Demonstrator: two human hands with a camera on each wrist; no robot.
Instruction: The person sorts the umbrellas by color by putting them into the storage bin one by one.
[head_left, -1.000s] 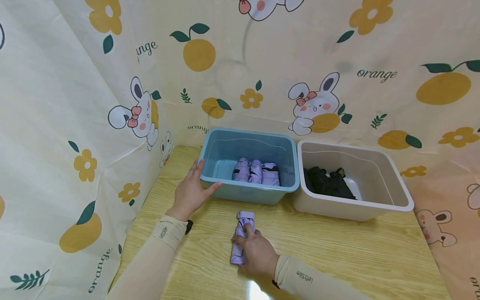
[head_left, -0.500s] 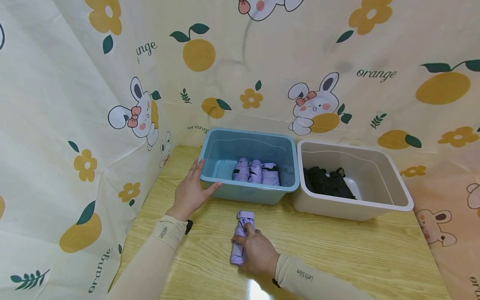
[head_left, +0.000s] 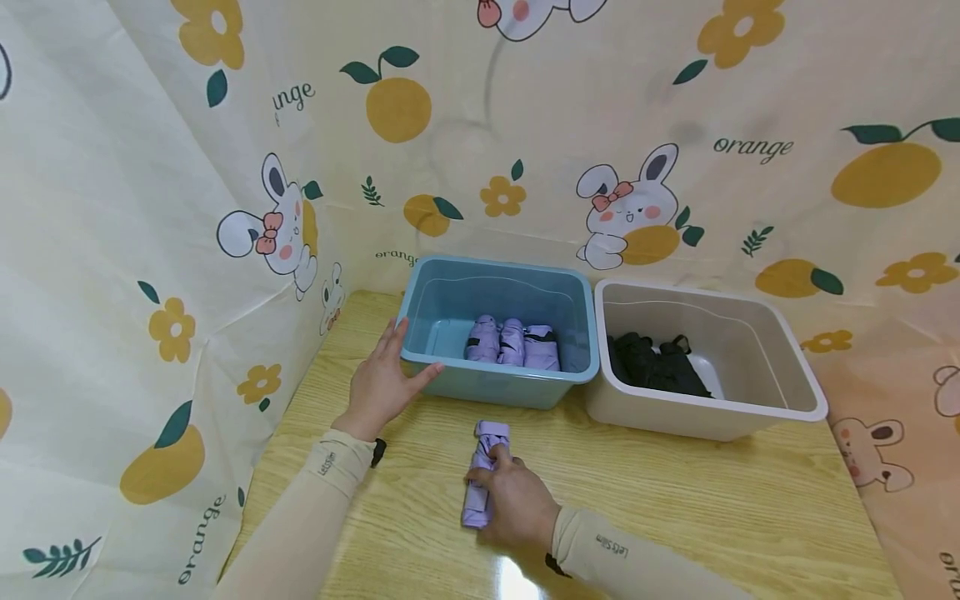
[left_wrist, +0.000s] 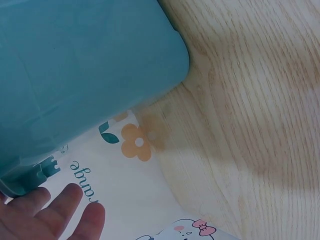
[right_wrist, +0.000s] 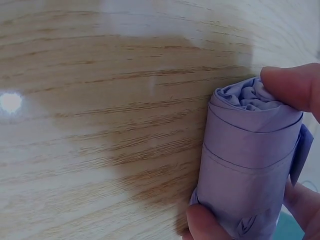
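My right hand (head_left: 517, 502) grips a rolled purple folding umbrella (head_left: 476, 507) that lies lengthwise on the table, in front of the blue bin (head_left: 498, 390). In the right wrist view the umbrella (right_wrist: 247, 155) shows its gathered fabric end, with thumb and fingers on both sides of it and a loose flap at its edge. My left hand (head_left: 378, 387) rests with spread fingers against the bin's near left corner, fingertips at the rim. Inside the blue bin, several purple rolled umbrellas (head_left: 512, 343) with dark bands lie side by side.
A beige bin (head_left: 720, 421) stands right beside the blue one, holding black folded fabric items (head_left: 663, 367) with a strap loop at its left end. The wood-grain table (head_left: 675, 500) meets a printed cloth (head_left: 525, 125) at the back and left.
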